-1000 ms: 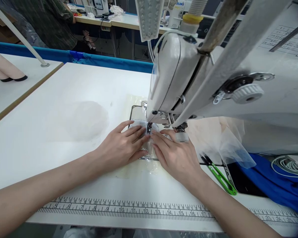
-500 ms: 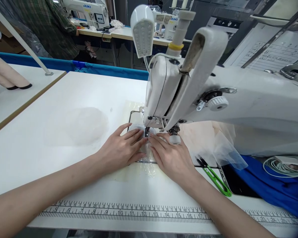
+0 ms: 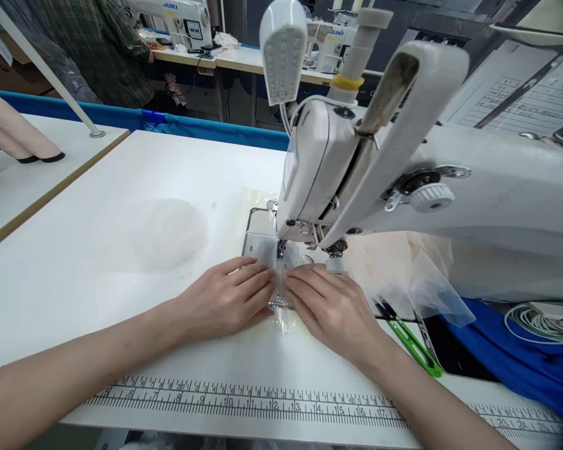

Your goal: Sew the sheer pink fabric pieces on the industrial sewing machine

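Note:
My left hand [image 3: 229, 297] lies on the white table just left and in front of the presser foot [image 3: 281, 249] of a white sewing machine [image 3: 304, 169]. Its fingers are stretched out, with the thumb partly tucked under. Opposite it, my right hand [image 3: 335, 306] rests flat, fingers extended, to the right of the foot. A thin sheer piece of fabric [image 3: 260, 247] lies over the metal plate under the foot, and the fingertips of both hands press down near its front edge. Shiny clear tape [image 3: 285, 322] shows between the hands. The needle tip is too small to make out.
Green thread snips [image 3: 415, 347] lie right of my right forearm, beside a black flat device [image 3: 460, 350] and blue cloth [image 3: 502, 359]. Sheer pale fabric [image 3: 385, 269] sits under the machine arm. A printed ruler [image 3: 263, 403] runs along the front edge. Across the aisle is a person's plaid sleeve [image 3: 117, 31].
Both hands have drawn back toward me from the presser foot, uncovering more of the sheer fabric and the metal plate. The view has shifted slightly.

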The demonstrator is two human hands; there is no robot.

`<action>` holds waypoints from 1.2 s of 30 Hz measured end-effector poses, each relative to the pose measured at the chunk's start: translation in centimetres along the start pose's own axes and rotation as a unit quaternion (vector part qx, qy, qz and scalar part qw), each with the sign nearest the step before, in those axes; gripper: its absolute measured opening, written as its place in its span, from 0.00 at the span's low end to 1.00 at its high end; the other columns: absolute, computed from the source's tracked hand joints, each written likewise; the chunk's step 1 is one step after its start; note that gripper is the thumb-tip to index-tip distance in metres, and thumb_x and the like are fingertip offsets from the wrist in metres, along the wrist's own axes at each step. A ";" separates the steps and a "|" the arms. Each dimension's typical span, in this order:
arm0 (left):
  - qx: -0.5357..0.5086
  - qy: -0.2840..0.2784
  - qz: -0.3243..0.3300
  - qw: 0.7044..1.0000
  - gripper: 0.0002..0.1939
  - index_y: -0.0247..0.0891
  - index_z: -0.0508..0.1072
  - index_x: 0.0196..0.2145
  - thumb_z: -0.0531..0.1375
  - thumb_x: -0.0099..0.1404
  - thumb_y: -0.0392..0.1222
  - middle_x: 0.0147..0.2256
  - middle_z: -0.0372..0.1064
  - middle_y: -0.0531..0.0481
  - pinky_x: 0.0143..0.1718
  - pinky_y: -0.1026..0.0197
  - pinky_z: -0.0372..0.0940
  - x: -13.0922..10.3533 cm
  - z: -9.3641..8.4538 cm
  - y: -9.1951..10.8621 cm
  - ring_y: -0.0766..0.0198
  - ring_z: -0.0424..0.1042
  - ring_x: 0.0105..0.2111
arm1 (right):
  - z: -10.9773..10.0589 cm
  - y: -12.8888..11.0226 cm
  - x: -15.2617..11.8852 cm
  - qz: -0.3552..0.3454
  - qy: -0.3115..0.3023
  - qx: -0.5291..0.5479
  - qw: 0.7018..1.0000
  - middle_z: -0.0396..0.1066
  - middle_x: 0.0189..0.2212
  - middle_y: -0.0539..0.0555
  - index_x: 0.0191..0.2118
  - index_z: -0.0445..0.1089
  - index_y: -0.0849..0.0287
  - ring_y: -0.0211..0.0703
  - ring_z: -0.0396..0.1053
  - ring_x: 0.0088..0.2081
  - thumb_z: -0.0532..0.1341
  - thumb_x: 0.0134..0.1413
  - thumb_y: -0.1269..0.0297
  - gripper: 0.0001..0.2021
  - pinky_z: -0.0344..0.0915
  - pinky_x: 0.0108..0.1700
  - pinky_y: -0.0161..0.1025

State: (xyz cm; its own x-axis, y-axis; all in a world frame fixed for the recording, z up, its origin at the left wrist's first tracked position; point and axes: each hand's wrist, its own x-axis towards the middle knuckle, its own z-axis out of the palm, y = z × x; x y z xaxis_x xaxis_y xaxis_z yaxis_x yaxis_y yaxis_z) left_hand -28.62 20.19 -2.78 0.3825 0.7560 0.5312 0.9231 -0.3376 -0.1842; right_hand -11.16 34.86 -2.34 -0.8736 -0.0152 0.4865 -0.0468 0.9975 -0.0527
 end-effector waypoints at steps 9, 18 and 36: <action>-0.004 -0.017 -0.043 0.999 0.15 0.26 0.72 0.50 0.53 0.71 0.35 0.49 0.75 0.40 0.47 0.55 0.73 0.2 0.3 0.5 0.56 0.75 0.48 | -0.7 -0.1 -0.2 -0.025 -0.029 -0.028 0.999 0.77 0.46 0.55 0.44 0.75 0.62 0.45 0.75 0.43 0.57 0.63 0.71 0.10 0.68 0.45 0.44; 0.002 -0.045 -0.019 0.999 0.15 0.26 0.73 0.50 0.52 0.70 0.31 0.50 0.74 0.41 0.53 0.54 0.71 -0.4 0.4 0.8 0.55 0.73 0.51 | -0.7 -0.5 -0.4 -0.064 0.001 -0.048 0.997 0.79 0.40 0.56 0.40 0.77 0.63 0.44 0.75 0.46 0.57 0.62 0.74 0.10 0.72 0.44 0.43; 0.007 -0.043 -0.028 0.999 0.15 0.26 0.73 0.50 0.52 0.71 0.33 0.50 0.73 0.40 0.54 0.53 0.70 -0.1 0.7 0.2 0.55 0.73 0.51 | 0.3 -0.1 -0.2 -0.058 0.006 -0.078 0.995 0.78 0.44 0.57 0.44 0.77 0.63 0.43 0.76 0.43 0.57 0.61 0.75 0.11 0.70 0.48 0.44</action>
State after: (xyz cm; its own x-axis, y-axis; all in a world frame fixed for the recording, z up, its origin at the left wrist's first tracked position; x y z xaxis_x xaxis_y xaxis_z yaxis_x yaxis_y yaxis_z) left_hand -28.46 20.42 -3.48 0.3315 0.8191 0.4681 0.9434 -0.2859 -0.1678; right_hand -11.14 34.79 -2.63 -0.8605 -0.1316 0.4922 -0.0708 0.9876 0.1404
